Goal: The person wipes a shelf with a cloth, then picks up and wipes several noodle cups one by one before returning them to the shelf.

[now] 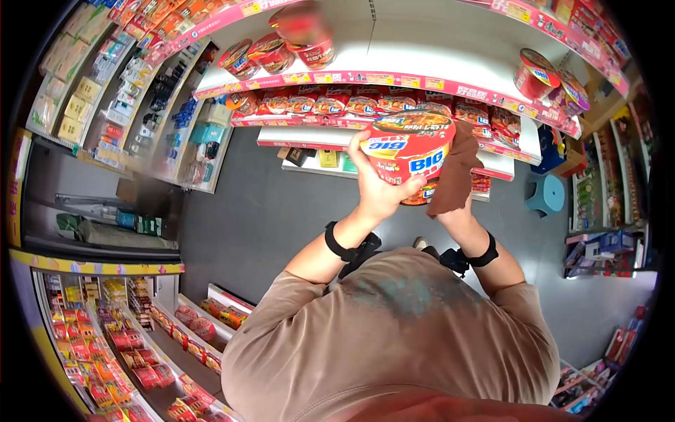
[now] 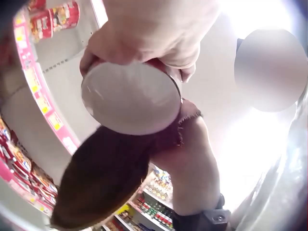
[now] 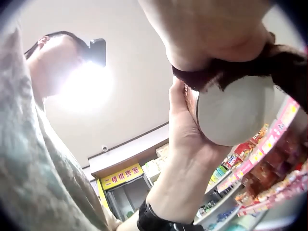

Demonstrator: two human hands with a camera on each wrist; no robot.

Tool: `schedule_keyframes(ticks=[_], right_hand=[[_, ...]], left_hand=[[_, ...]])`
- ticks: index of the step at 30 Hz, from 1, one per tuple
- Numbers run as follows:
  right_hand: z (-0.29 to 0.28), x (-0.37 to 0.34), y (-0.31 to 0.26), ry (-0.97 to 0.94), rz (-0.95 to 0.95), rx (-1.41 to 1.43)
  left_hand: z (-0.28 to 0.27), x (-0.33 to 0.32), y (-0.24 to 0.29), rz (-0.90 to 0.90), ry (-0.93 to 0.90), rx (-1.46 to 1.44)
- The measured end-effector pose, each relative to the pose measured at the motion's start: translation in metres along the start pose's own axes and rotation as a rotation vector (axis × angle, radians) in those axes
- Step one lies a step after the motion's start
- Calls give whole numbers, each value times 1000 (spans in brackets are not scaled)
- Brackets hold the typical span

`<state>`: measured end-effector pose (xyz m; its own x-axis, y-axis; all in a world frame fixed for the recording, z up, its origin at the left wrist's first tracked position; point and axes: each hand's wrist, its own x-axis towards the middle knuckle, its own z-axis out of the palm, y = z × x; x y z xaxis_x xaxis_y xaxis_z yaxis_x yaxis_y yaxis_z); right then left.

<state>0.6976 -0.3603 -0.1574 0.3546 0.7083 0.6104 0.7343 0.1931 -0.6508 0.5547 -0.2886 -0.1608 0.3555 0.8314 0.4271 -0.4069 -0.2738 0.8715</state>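
Observation:
A red instant noodle tub (image 1: 406, 151) with blue "BIG" lettering is held up in front of the chest. My left hand (image 1: 380, 188) grips it from the left, thumb along the lower side and fingers at the far side. Its white base (image 2: 132, 98) faces the camera in the left wrist view. My right hand (image 3: 219, 41) holds a brown cloth (image 1: 457, 172) against the tub's right side. The cloth hides most of that hand in the head view, and its loose end (image 2: 98, 178) hangs down beside the tub in the left wrist view.
A shelf (image 1: 415, 53) ahead bears several noodle tubs (image 1: 271, 53) at the left and a red tub (image 1: 538, 72) at the right. Noodle packets (image 1: 330, 102) line the tier below. A blue stool (image 1: 545, 195) stands at the right. Stocked racks (image 1: 105, 105) flank the left.

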Motion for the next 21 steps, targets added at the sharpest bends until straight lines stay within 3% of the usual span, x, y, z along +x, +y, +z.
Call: schedule_keyframes(ticks=[3,4,5,6,7,8,10,11,14,16,17,18,19,20,21], right_hand=[[6,12,12,82,-82,219],[6,15,22,148,-141,330],[4,2,35,-70,430,713],[-2,-3,51,-93,709,1313],[-2,5,42,-107,487,999],[-2,11,33,-80,401,828],[-2,21,8,-24,-23,74],[1,24,-1,11,-119,-98],[-13,31,-2,59,-172,-60],[-20,30,20,-107,292,669],[-23,30,31,-70,553,969],[-27,25,40,-173,861,1322],[-23,22,33,-56,892,1143],[-19,17,48,-133,905,1106],[-14,9,58,-93,833,1020]], left_hand=[[-13,6,8,-110,-147,-250],[-11,6,8,-81,-163,-208],[-9,3,7,-57,-176,-165],[-7,-3,7,-42,-186,-122],[-2,-5,7,-60,-134,-147],[-3,-4,5,-59,-107,-129],[1,-8,-15,23,51,55],[3,-6,-14,34,50,32],[-11,0,-15,43,-84,-59],[-21,9,-4,26,-228,-209],[-18,10,-1,-121,-220,-351],[-22,12,-5,-118,-344,-226],[-17,9,-7,-133,-324,-308],[-10,7,-9,-147,-305,-392],[-7,5,-10,-147,-277,-410]])
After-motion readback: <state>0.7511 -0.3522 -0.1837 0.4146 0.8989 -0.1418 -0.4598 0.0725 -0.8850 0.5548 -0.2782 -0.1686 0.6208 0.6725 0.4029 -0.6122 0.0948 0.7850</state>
